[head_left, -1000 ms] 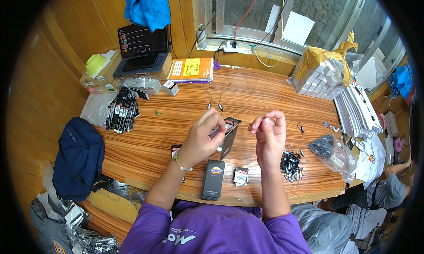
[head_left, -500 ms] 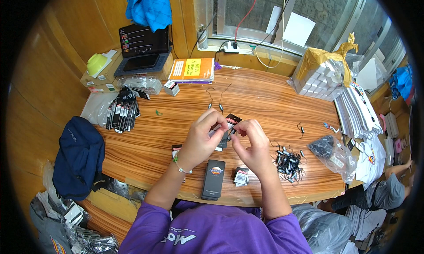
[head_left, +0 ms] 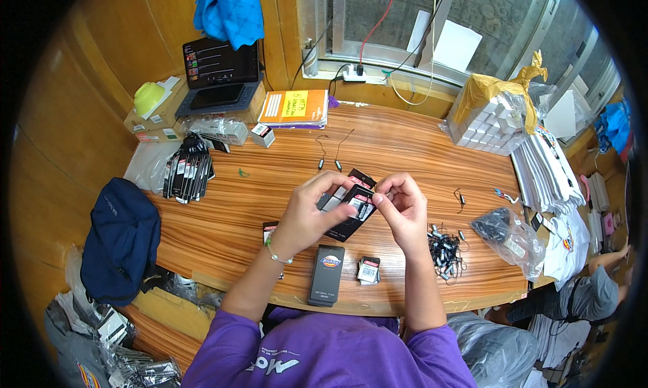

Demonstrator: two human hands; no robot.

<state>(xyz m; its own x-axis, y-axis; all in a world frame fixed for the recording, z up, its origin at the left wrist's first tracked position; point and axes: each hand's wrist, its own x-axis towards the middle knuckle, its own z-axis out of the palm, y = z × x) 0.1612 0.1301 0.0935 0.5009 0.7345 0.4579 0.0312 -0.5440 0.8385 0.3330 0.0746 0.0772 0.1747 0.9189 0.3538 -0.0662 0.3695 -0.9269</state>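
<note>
My left hand [head_left: 307,212] grips black hang tags [head_left: 344,229] bearing red and white labels, its thumb across their front. At the tags' upper right corner, my right hand [head_left: 403,202] pinches thumb and forefinger together on what looks like a tag string; the string itself barely shows. A small dark string seal [head_left: 363,210] lies against the white label. Below the hands, a tall dark grey tag [head_left: 327,274] with a coloured oval logo lies on the table. Beside it sits a small stack of label cards [head_left: 368,270]. Another tag [head_left: 270,231] is partly hidden by my left wrist.
A heap of black tag strings [head_left: 444,254] lies to the right, near a clear plastic bag [head_left: 509,233]. Two strings [head_left: 338,165] lie beyond my hands. More tags [head_left: 187,171] are piled at left. A laptop [head_left: 221,77] and white boxes [head_left: 487,121] stand at the back.
The tags in my left hand have turned toward me, showing their labels. My right hand has moved slightly right and now pinches at the tags' corner.
</note>
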